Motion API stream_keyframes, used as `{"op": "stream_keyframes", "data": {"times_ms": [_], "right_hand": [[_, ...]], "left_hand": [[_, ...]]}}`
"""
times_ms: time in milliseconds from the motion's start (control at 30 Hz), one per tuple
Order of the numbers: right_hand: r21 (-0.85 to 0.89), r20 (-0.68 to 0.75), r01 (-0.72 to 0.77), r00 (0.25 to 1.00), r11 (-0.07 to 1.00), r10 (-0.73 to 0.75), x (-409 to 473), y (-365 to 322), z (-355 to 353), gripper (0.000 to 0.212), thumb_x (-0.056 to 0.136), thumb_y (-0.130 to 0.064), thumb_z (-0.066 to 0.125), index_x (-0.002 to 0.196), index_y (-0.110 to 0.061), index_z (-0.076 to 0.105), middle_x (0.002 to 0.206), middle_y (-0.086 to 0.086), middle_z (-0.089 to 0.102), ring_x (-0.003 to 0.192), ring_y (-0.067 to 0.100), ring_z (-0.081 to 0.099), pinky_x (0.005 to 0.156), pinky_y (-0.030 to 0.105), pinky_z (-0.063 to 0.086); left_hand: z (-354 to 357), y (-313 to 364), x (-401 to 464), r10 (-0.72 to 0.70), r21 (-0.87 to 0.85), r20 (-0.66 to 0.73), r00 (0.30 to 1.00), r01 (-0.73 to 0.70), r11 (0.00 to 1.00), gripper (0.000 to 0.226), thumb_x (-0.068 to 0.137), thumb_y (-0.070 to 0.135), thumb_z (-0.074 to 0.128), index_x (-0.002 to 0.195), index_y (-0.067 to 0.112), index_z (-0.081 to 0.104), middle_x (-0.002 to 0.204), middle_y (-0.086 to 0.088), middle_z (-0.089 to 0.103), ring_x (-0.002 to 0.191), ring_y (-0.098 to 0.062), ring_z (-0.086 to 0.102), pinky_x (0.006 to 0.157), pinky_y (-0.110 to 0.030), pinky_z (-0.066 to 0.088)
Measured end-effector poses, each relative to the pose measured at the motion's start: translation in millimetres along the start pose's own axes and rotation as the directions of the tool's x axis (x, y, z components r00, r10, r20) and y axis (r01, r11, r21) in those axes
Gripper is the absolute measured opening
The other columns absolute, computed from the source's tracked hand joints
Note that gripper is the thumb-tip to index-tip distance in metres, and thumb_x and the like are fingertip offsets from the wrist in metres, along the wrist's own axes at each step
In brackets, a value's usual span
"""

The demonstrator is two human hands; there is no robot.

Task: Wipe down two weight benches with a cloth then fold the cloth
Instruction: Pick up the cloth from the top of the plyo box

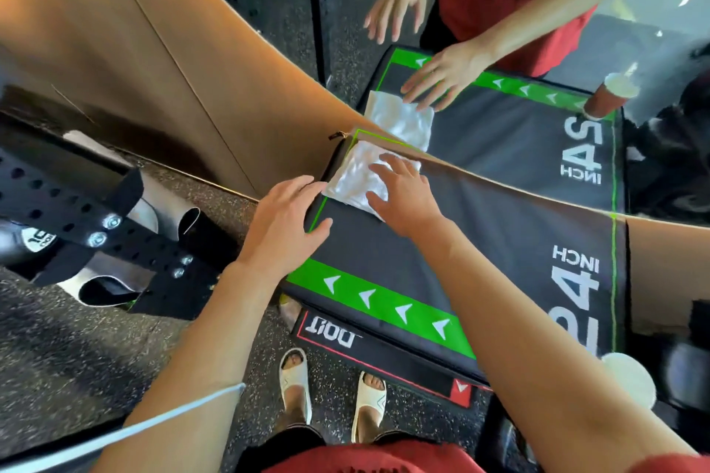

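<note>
While flat under the right hand (pixel 403 200), cloth (pixel 357 180) at pad (pixel 480 242) corner.

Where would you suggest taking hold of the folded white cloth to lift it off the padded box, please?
Probably the near-left corner of the white cloth, approached from the left: the right hand lies flat over its right part, the far edge abuts the mirror, and the left hand is beside that corner.
</note>
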State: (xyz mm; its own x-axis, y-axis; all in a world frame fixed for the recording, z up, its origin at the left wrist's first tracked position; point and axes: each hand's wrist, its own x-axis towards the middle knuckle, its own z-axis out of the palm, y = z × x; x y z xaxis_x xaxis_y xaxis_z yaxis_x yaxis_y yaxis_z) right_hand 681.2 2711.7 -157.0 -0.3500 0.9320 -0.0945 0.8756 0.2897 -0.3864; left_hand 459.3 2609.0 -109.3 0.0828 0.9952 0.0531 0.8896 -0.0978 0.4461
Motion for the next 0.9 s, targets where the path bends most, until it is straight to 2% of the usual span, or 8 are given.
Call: {"op": "stream_keyframes", "data": {"times_ms": [133, 267, 567, 733, 900], "right_hand": [[-0.053, 0.080, -0.015, 0.997, 0.998, 0.019, 31.2, -1.5, 17.8, 0.055, 0.100, -0.040, 0.059, 0.152, -0.026, 0.048, 0.164, -0.001, 0.034, 0.148, 0.030, 0.032, 0.117, 0.050, 0.034], [-0.076, 0.123, -0.074, 0.989, 0.994, 0.083, 45.0, 2.0, 36.2, 0.051, 0.102, -0.037, 0.057, 0.150, -0.022, 0.048, 0.160, -0.001, 0.035, 0.143, 0.030, 0.035, 0.111, 0.049, 0.038], [-0.121, 0.055, -0.111, 0.991, 0.986, 0.118, 36.1, -0.2, 48.1, 0.047, 0.099, -0.039, 0.055, 0.143, -0.025, 0.052, 0.148, -0.003, 0.042, 0.131, 0.027, 0.044, 0.104, 0.044, 0.041], [-0.111, -0.002, -0.103, 0.995, 0.988, 0.104, -9.0, 2.3, 55.9, 0.045, 0.096, -0.040, 0.059, 0.139, -0.026, 0.056, 0.144, -0.002, 0.048, 0.125, 0.029, 0.049, 0.096, 0.045, 0.044], [-0.062, -0.061, -0.128, 0.990, 0.990, 0.124, -65.4, 0.0, 67.3, 0.039, 0.094, -0.037, 0.063, 0.132, -0.026, 0.061, 0.140, -0.004, 0.051, 0.121, 0.028, 0.050, 0.095, 0.045, 0.043]], "left_hand": [[1.8, -11.4, 17.2, 0.034, 0.017, 0.047, 0.998, -0.035, 0.999, 0.056, 0.097, 0.031, 0.071, 0.149, 0.017, 0.056, 0.153, -0.005, 0.052, 0.143, -0.027, 0.045, 0.119, -0.046, 0.038], [5.1, -27.9, 30.8, 0.038, 0.014, 0.092, 0.995, -0.040, 0.999, 0.057, 0.096, 0.030, 0.071, 0.149, 0.018, 0.056, 0.155, -0.004, 0.051, 0.144, -0.027, 0.043, 0.118, -0.048, 0.038], [26.7, -48.6, 46.7, 0.135, -0.011, 0.183, 0.974, -0.135, 0.991, 0.056, 0.097, 0.032, 0.070, 0.150, 0.019, 0.056, 0.156, -0.002, 0.050, 0.144, -0.027, 0.042, 0.118, -0.047, 0.038], [41.4, -50.7, 42.5, 0.175, -0.026, 0.215, 0.961, -0.173, 0.985, 0.056, 0.096, 0.032, 0.072, 0.149, 0.021, 0.057, 0.155, -0.002, 0.051, 0.143, -0.027, 0.043, 0.116, -0.046, 0.039], [58.3, -35.7, 31.2, 0.230, -0.047, 0.255, 0.939, -0.226, 0.973, 0.058, 0.093, 0.031, 0.073, 0.147, 0.020, 0.058, 0.154, -0.002, 0.051, 0.143, -0.027, 0.043, 0.118, -0.046, 0.038]]}}
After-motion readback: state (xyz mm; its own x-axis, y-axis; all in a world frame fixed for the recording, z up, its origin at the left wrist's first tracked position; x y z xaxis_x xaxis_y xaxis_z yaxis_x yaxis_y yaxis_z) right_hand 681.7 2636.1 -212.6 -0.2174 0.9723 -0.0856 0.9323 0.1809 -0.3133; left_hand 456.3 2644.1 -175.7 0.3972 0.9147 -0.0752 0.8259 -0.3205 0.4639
